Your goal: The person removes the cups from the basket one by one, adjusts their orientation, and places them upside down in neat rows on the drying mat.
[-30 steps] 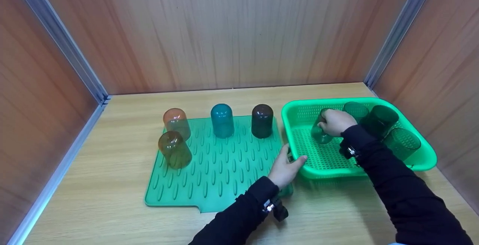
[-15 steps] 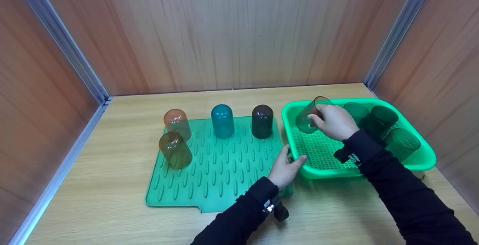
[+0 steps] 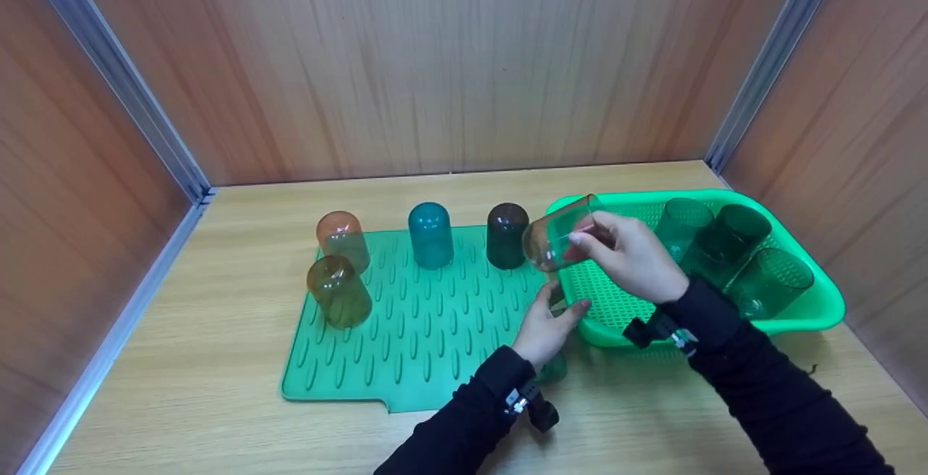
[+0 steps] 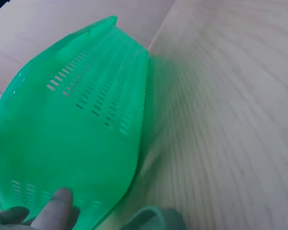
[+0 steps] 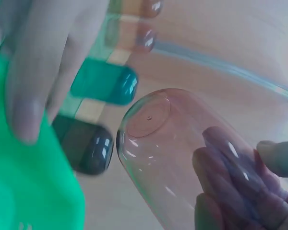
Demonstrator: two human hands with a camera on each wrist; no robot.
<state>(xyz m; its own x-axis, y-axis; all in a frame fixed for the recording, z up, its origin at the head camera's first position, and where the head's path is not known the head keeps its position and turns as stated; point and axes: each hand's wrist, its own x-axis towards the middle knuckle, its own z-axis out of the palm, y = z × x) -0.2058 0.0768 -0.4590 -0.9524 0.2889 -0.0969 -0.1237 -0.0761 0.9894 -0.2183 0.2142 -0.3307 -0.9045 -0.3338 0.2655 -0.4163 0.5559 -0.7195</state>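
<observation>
My right hand [image 3: 638,257] holds a clear pinkish tumbler [image 3: 540,243] near its open end, the thumb apart from the fingers. The tumbler is tilted over the left rim of the green plastic basket [image 3: 768,324], its closed base toward the lower left. Through the glass [image 5: 158,158] in the right wrist view, several fingertips show. My left hand [image 3: 545,330] grips the basket's near left corner, thumb at the rim and fingers against the outer wall. Several more tumblers, such as a dark one [image 3: 739,227], lean inside the basket's right half.
Left of the basket lies a ridged green drying mat [image 3: 413,344]. Upside down on it stand an orange tumbler [image 3: 341,236], an amber tumbler [image 3: 339,292], a blue tumbler [image 3: 431,236] and a dark brown tumbler [image 3: 506,236]. Wooden panels [image 3: 449,62] enclose the table.
My right hand has lifted the pinkish tumbler from inside the basket and moved it left, tilting it over the rim. My left hand has stayed nearly still at the basket's corner.
</observation>
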